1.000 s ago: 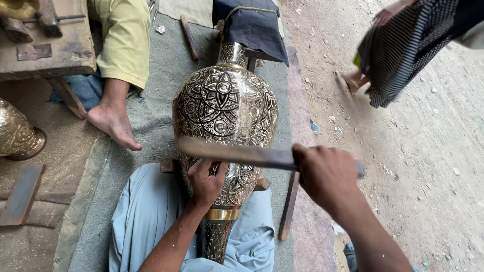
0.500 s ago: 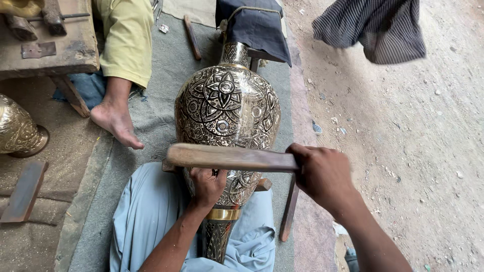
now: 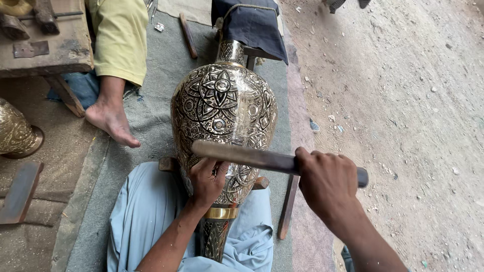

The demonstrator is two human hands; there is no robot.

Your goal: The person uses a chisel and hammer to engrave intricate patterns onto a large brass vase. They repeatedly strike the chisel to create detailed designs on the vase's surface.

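A large engraved brass vase [image 3: 222,111] lies on its side along my lap, its neck under a dark cloth [image 3: 250,24] at the far end. My left hand [image 3: 206,180] presses against the vase's lower body, fingers bent as if pinching a small tool that I cannot see. A wooden stick [image 3: 247,156] is gripped in my right hand [image 3: 327,182] and lies level across the vase, just above my left hand.
Another person's bare foot [image 3: 112,121] and yellow trouser leg rest on the grey mat at the left. A low wooden bench [image 3: 45,50] with tools stands at the far left, a second brass vessel [image 3: 17,133] below it. Dirt ground lies to the right.
The stick has come down lower over the vase, close above my left hand. The passer-by in striped cloth at the upper right has walked out of view.
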